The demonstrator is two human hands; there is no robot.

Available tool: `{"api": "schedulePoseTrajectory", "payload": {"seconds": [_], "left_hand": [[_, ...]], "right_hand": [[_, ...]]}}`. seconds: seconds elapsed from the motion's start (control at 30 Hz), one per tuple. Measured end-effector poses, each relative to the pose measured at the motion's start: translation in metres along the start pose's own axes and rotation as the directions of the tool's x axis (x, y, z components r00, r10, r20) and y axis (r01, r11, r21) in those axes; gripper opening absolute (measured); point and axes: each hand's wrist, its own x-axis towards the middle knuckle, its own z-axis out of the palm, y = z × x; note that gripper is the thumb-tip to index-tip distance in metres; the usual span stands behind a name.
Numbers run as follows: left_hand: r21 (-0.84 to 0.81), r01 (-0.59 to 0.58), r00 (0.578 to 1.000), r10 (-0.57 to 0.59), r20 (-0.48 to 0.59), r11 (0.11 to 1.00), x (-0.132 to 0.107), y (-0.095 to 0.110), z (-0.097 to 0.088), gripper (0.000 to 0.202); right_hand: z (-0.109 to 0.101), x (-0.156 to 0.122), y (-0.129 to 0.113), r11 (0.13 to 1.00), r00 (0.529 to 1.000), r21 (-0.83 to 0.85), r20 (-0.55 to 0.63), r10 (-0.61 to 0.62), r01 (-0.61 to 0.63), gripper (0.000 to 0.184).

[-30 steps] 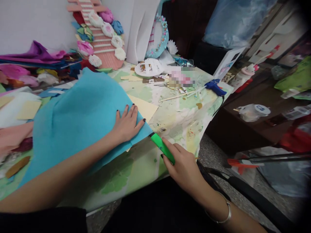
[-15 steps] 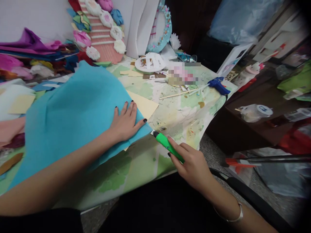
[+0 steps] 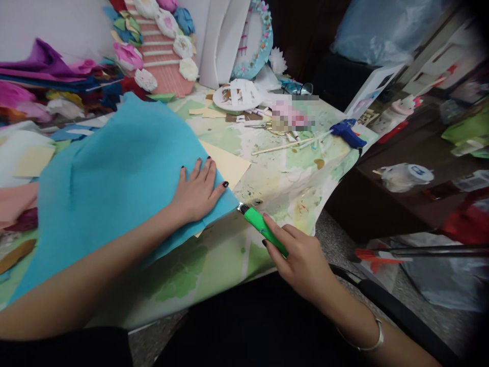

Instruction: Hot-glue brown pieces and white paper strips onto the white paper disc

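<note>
A large turquoise felt sheet [image 3: 114,178] lies over the table, its right corner reaching the middle. My left hand [image 3: 196,191] rests flat on that corner, fingers spread, pressing it down. A cream paper sheet [image 3: 229,168] pokes out from under the felt just beyond my fingers. My right hand [image 3: 301,262] grips a green utility knife [image 3: 262,228], whose blade tip sits at the felt's right edge, just right of my left thumb.
The table wears a paint-stained green cover [image 3: 290,178]. Stacked coloured felt [image 3: 49,81] and a board with paper flowers [image 3: 160,46] stand at the back. A blue glue gun [image 3: 346,131], sticks and a white paper plate [image 3: 237,97] lie beyond. A dark side table [image 3: 401,199] is right.
The knife tip pulled slightly right, clear of the felt's edge, then held. My left hand has stayed flat on the felt; the view shifted a little.
</note>
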Motion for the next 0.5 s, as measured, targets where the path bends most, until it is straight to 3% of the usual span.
{"api": "schedulePoseTrajectory", "payload": {"seconds": [0.13, 0.33, 0.5], "left_hand": [[-0.025, 0.005, 1.000, -0.005, -0.001, 1.000, 0.000, 0.000, -0.001, 0.070], [-0.203, 0.035, 0.999, -0.042, -0.031, 0.979, 0.000, -0.005, -0.003, 0.063], [-0.178, 0.025, 0.998, -0.035, -0.050, 0.984, 0.002, -0.007, -0.002, 0.061]], "right_hand": [[-0.004, -0.006, 0.006, 1.000, 1.000, -0.015, 0.010, 0.008, -0.008, 0.049], [-0.006, -0.007, 0.001, 1.000, 1.000, -0.023, 0.008, -0.004, 0.004, 0.049], [0.000, 0.003, -0.010, 1.000, 1.000, -0.015, 0.014, -0.001, 0.001, 0.049]]}}
